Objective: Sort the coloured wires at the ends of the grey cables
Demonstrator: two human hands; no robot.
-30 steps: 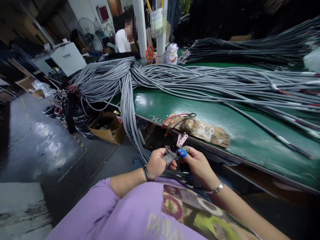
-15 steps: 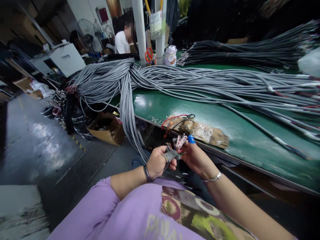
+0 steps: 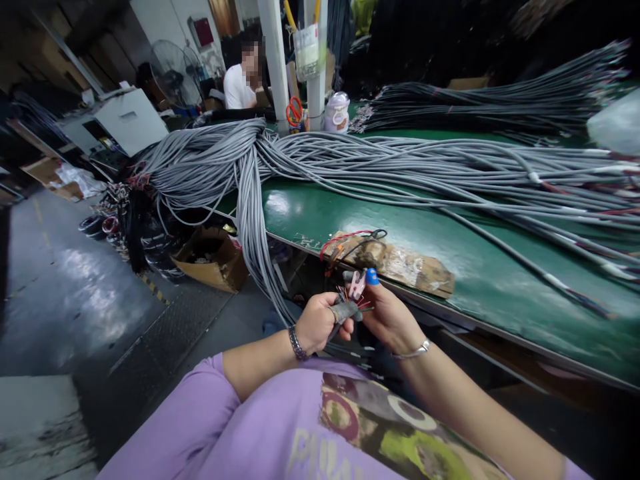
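Note:
In front of my chest, my left hand (image 3: 320, 323) is closed around a cable end. Thin coloured wires (image 3: 342, 292) fan out above its fingers, and more red and green wire ends (image 3: 366, 307) stick out toward the other hand. A worn grey wrap (image 3: 345, 311) lies along the thumb side of this hand. My right hand (image 3: 393, 317) is close beside it, with a blue cover (image 3: 371, 277) on one fingertip. It pinches a small pale pink clip-like tool (image 3: 357, 285) next to the wires. The fingers of my right hand are partly hidden.
Long grey cables (image 3: 400, 157) lie across the green table (image 3: 305, 210), and a bundle hangs over its front edge. A taped wooden board (image 3: 405, 263) rests near that edge. Black cables (image 3: 480, 100) lie behind. A cardboard box (image 3: 213, 260) stands below; a person (image 3: 239, 87) sits farther back.
My right hand has shifted slightly left, and the pink tool now stands more upright beside the wires. More red wire ends show between my hands. The view has moved a little.

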